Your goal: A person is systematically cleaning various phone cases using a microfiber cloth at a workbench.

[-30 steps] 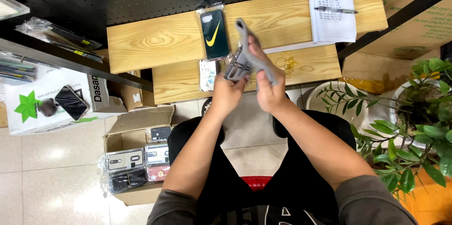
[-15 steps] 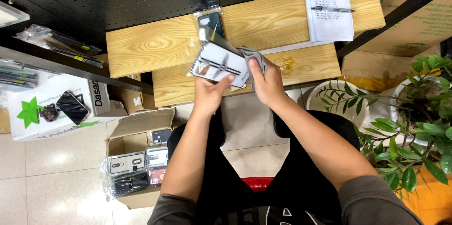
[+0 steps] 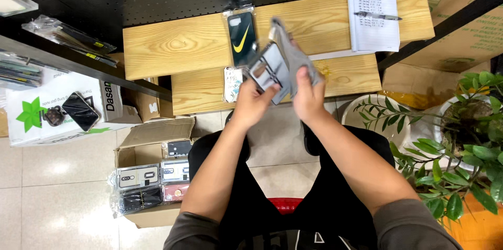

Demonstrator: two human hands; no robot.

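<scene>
Head view, first speaker: What are the hands doing?

Second: Both are raised over the front edge of the lower wooden shelf board (image 3: 335, 80). The left hand (image 3: 252, 104) grips a small stack of grey packaged phone cases (image 3: 270, 68) from below; the right hand (image 3: 308, 95) is closed on a grey case (image 3: 296, 53) at the right of that stack.

First: What has changed?

Second: Half a second ago the packets lay fanned flat and broad between the hands. Now they are tipped up on edge, and the right-hand one is angled apart from the rest. I judge a sorting-through is under way, one case being peeled off.

First: Anything set down?

Second: A black case with a yellow mark (image 3: 242, 35) lies on the upper board (image 3: 178, 46), a notebook with pen (image 3: 373, 17) at its right end. A cardboard box (image 3: 152, 176) of more cases sits on the floor, left.
</scene>
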